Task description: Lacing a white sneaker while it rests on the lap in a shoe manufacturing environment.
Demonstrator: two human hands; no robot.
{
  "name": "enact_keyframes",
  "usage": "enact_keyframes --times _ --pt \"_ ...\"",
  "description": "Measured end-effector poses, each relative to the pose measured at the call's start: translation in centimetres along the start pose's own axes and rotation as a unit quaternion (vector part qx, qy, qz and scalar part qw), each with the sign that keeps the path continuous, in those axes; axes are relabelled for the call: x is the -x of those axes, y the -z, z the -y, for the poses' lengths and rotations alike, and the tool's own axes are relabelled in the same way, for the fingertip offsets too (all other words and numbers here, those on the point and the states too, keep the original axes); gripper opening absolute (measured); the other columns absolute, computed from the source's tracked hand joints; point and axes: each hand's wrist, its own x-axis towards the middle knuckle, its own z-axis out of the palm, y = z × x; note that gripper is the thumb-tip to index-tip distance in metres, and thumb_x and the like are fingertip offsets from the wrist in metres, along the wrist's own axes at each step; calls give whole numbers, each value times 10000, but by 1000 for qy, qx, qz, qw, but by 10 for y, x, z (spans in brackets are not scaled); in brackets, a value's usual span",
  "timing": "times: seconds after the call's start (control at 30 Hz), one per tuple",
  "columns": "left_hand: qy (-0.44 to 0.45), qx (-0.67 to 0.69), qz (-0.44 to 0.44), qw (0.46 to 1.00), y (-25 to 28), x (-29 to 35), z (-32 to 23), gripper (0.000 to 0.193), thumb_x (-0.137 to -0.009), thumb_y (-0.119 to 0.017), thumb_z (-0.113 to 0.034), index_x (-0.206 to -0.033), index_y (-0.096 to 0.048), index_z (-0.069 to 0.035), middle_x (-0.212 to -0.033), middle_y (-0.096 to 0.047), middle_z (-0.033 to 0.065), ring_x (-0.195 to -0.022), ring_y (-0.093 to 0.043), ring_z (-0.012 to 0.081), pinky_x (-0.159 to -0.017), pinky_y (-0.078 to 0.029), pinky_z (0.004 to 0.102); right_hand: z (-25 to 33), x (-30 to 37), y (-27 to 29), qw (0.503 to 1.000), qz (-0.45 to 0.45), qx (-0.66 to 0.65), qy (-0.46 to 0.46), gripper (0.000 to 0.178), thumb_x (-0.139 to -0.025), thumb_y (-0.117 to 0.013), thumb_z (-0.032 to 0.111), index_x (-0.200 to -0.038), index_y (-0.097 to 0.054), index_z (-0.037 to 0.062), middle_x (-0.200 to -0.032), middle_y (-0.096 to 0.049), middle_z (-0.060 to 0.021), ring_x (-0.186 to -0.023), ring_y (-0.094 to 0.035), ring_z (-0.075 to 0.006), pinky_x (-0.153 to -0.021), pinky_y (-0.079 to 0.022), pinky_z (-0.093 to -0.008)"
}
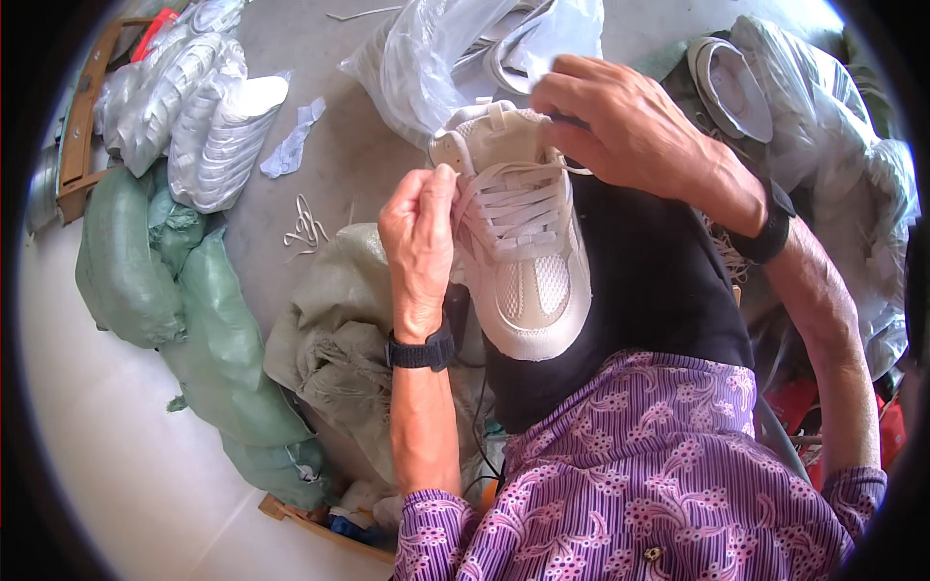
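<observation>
A cream sneaker rests on my lap, its toe pointing toward me and its collar away. A flat off-white shoelace crosses its tongue in several rows. On the shoe's left side my left hand is closed, thumb and forefinger pinching the lace beside the upper eyelets. My right hand is bent over the right side of the collar, fingers curled in and slightly blurred at the tips. A loop of lace comes out under it; what those fingers hold is hidden.
Beyond the sneaker lies a clear plastic bag with shoes in it. Stacked, wrapped soles stand far left, above green sacks. A beige sack is beside my left forearm. Loose laces lie on the floor; bagged shoes are at right.
</observation>
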Motion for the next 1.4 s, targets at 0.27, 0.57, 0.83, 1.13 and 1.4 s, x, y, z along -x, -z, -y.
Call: enact_keyframes --times 0.27,0.57,0.83,1.13,1.4 --pt "59 86 6 995 -1 8 4 275 -938 -555 -305 -775 -538 -84 -581 -360 -95 -482 -282 15 -436 -218 203 14 -41 -36 990 98 12 103 103 -787 -614 194 -836 -700 164 -935 -620 -2 -949 -578 -245 -760 -446 -439" --pt "78 106 52 990 4 12 7 260 -943 -554 -300 -795 -532 -87 -604 -371 -83 -492 -306 22 -441 -238 195 20 -54 -48 968 223 -113 3 86 -755 -575 73 -782 -649 39 -817 -615 -81 -886 -582 -268 -821 -456 -385" --pt "36 24 61 997 5 10 -1 223 -948 -550 -244 -793 -540 -83 -623 -405 -77 -504 -316 22 -448 -243 198 27 -53 -40 968 234 -87 -4 95 -732 -567 93 -761 -649 55 -830 -618 -79 -925 -577 -256 -845 -447 -415" --pt "-48 -179 65 981 31 26 -33 165 -933 -564 -137 -987 -626 6 -734 -574 -17 -666 -466 53 -603 -414 223 -39 -26 16 934 -15 282 217 98 -744 -611 167 -750 -631 71 -744 -578 -41 -732 -564 -206 -688 -459 -389" --pt "0 127 83 988 21 17 -39 270 -962 -517 -177 -1202 -531 -54 -890 -603 15 -733 -533 97 -683 -434 231 -42 14 7 985 32 155 63 73 -704 -587 108 -713 -643 62 -825 -610 -58 -879 -591 -229 -771 -478 -391"
